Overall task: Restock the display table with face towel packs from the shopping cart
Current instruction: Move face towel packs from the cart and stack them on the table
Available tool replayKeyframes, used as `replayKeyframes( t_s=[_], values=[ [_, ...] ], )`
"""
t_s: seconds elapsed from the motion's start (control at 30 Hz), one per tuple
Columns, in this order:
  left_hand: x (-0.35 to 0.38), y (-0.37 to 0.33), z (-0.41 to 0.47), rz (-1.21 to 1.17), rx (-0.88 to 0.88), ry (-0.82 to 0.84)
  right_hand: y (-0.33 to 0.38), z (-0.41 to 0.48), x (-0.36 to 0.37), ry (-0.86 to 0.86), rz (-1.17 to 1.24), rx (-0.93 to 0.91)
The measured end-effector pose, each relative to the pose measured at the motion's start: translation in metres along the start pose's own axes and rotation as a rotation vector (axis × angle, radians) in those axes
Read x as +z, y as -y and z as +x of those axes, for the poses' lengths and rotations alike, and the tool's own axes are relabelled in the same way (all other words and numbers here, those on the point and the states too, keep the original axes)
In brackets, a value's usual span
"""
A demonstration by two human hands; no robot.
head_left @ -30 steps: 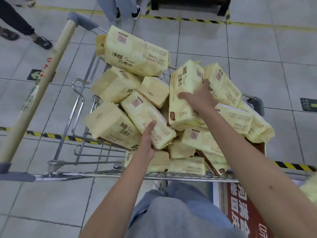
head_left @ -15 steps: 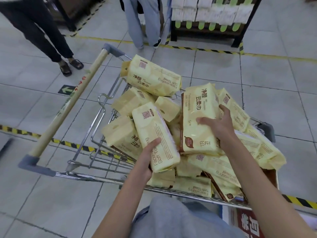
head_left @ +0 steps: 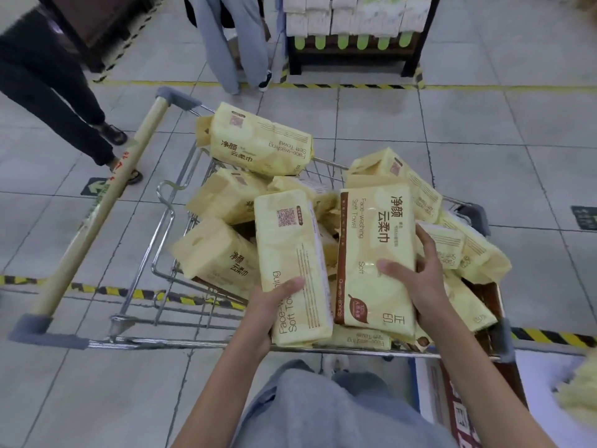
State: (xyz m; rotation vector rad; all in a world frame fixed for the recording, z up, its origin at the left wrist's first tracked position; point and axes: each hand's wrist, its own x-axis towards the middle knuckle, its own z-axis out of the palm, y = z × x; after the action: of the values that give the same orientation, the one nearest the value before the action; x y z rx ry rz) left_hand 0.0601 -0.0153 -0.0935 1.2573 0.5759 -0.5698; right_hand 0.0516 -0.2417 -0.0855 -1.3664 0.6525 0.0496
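Since the earlier frames both packs have been lifted clear of the heap and drawn toward the near rail of the shopping cart (head_left: pixel 206 342). The left hand (head_left: pixel 268 313) grips a face towel pack (head_left: pixel 292 260) by its lower end, thumb across the front over part of the lettering, the other fingers hidden behind it. The right hand (head_left: pixel 420 279) clasps a second pack with a brown side strip (head_left: pixel 374 253) along its right edge, thumb on the front, fingers wrapped behind. The two held packs stand upright side by side above the cart's near rail, nearly touching. Behind them, more yellow packs (head_left: pixel 258 140) lie jumbled in the cart basket, several partly covered, so their count cannot be told. Beyond the cart's far end, two bystanders show only as legs (head_left: pixel 232 43), and a display stand (head_left: pixel 352 56) is cut off at the top. Right of the cart, a red sign (head_left: pixel 465 421) is cropped and its print too blurred to read.
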Motion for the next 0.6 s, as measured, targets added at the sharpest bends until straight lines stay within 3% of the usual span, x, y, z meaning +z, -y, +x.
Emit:
replayKeyframes(
  t_s=[0.2,0.6],
  values=[
    [-0.015,-0.009,0.01,0.118,-0.042,0.201,-0.027,-0.036,0.002,-0.151,0.067,-0.028],
    [-0.036,-0.009,0.006,0.511,-0.178,0.613,-0.105,-0.155,0.032,-0.627,0.305,-0.031]
  ],
)
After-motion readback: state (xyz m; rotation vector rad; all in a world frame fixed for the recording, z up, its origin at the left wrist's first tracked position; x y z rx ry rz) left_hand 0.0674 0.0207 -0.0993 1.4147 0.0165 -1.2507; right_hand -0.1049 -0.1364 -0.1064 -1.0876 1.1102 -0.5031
